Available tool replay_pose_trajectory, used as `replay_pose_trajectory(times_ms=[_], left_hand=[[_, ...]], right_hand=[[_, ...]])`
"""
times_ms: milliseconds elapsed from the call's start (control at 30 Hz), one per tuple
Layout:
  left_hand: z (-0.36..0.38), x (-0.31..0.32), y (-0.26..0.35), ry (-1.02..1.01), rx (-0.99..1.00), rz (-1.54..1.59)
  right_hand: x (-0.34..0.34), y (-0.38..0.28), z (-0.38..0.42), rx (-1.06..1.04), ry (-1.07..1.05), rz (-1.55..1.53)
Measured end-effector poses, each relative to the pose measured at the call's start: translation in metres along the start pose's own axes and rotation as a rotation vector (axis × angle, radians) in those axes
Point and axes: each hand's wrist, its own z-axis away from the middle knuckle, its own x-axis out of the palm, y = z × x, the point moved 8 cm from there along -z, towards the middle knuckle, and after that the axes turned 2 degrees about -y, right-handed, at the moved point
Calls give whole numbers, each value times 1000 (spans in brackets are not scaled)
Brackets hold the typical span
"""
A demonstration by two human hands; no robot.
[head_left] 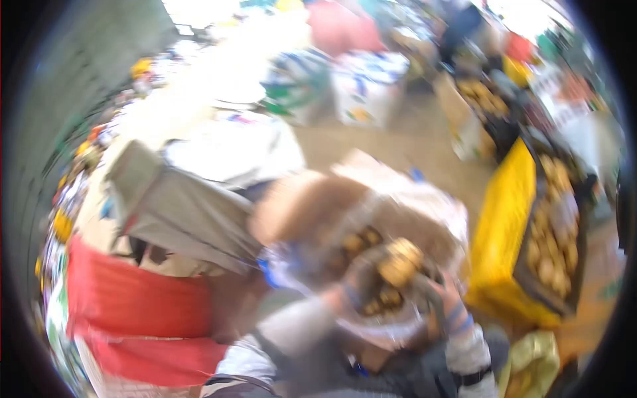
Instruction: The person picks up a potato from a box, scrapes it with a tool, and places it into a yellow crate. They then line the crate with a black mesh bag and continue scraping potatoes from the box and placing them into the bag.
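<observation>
Several potatoes [400,262] are cupped between my two hands, above the mouth of a whitish open sack [438,205] in front of me. My left hand [358,285], blurred and apparently in a dark glove, curves around their left side. On the right side, my right hand [438,288] closes in against them, also with dark covering on its fingers. More potatoes [361,240] show below and behind, inside the sack. Motion smears the fingertips, so their exact grip is hard to make out.
A yellow crate [507,229] of potatoes stands to the right, with another potato container [484,96] beyond it. Red fabric [139,292] and a grey-beige sack [192,205] lie left. White printed sacks [368,86] stand farther back, near a person in red [342,30].
</observation>
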Motion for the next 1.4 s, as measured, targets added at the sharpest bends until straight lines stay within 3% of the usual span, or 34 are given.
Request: replay_pose_trajectory(times_ms=[100,167,200,300,367,400,433,467,500,567,600,933,1133,1233,1400], left_hand=[[-26,-28,-28,-94,-93,-25],[-24,-17,-21,-188,4,-385],[-16,-11,-19,-220,-3,-366],[-29,-42,-8,-297,298,-1031],[-53,-113,-20,110,47,-919],[-68,-136,-26,-100,180,-1793],[-64,-165,-24,252,-339,-1600],[-72,-216,-48,127,-273,-1654],[-47,-203,-38,112,-528,-1802],[-44,-214,-42,95,-623,-1949],[-46,-217,-50,92,-652,-1993],[-74,-219,-75,119,-654,-2090],[-65,-230,-81,88,-677,-2158],[-66,-220,-83,141,-662,-2169],[-67,-177,-83,195,-543,-1963]], right_hand=[[19,6,8,173,45,-244],[21,17,11,164,67,-271],[22,20,9,160,79,-285],[21,27,16,191,137,-302],[22,9,21,140,145,-320],[17,8,22,139,171,-350],[10,6,21,127,200,-383],[5,4,19,108,158,-359],[-2,4,19,96,179,-373],[-12,10,18,81,208,-398],[-17,8,17,4,166,-246],[-30,0,15,95,174,-240],[-32,-10,24,283,62,-744],[-48,-1,15,114,348,-866],[-118,-37,48,-277,492,-1015]])
